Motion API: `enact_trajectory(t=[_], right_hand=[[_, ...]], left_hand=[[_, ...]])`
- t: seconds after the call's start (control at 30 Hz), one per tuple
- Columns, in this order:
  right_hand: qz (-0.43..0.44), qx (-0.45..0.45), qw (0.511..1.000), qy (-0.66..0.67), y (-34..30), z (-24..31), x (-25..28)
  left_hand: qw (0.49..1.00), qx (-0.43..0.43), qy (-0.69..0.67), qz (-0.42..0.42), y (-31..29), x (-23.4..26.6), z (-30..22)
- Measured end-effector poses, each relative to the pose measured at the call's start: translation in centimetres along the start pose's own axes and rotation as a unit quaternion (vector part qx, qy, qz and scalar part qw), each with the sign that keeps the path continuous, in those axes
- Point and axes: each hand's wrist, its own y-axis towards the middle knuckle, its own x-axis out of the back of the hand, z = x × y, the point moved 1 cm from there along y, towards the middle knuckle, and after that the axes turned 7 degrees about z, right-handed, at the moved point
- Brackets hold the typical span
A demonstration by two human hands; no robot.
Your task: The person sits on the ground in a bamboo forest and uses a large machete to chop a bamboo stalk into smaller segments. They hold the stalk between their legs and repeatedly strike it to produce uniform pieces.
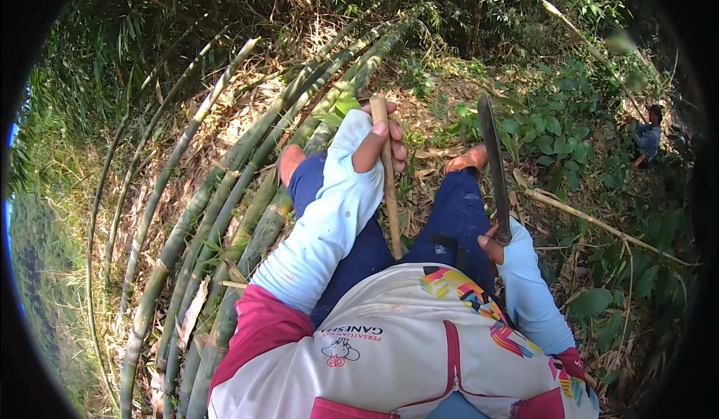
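Observation:
My left hand point(378, 140) is closed around a light brown wooden stick point(390, 194), which stands lengthwise between my legs with its top end just above the thumb. On the right, my right hand point(491, 247) grips a machete point(493, 157) low down by my right thigh. The long dark blade points up and away from me, apart from the stick. The machete's handle is mostly hidden in the hand. Long green bamboo poles point(225, 187) lie to the left of my left arm, nearest to that hand.
Dry leaves point(442, 93) cover the ground, with leafy plants point(558, 131) on the right. A thin pale bamboo stem point(599, 228) lies beyond my right arm. Another person point(647, 136) is low down at the far right. Dense bamboo foliage point(187, 14) stands at the back.

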Motion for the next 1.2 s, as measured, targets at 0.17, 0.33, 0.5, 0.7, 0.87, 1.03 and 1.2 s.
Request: enact_trajectory(t=[0.17,0.33,0.5,0.7,0.87,1.03,1.2], right_hand=[[-0.018,0.075,0.996,-0.049,-1.0,4.3,-0.1],[-0.054,0.173,0.967,-0.182,-2.4,9.0,0.5],[-0.008,0.326,0.898,-0.296,-4.6,12.1,1.1],[0.028,0.367,0.808,-0.460,-6.1,12.1,0.9],[0.037,0.381,0.811,-0.443,-6.7,12.0,0.8],[0.078,0.358,0.808,-0.461,-7.0,12.3,1.1],[0.081,0.357,0.796,-0.482,-7.2,11.8,1.4]], left_hand=[[0.996,-0.012,0.091,0.019,-1.7,-2.2,-0.1],[0.980,-0.005,0.178,0.094,-3.7,-4.1,2.0],[0.954,0.135,-0.012,0.268,-5.3,-1.3,6.6],[0.923,0.230,-0.025,0.307,-9.5,-2.5,8.1],[0.922,0.242,0.009,0.303,-9.8,-3.7,8.2],[0.919,0.251,0.019,0.303,-10.0,-4.2,8.2],[0.915,0.266,0.023,0.303,-10.3,-4.4,8.0]])
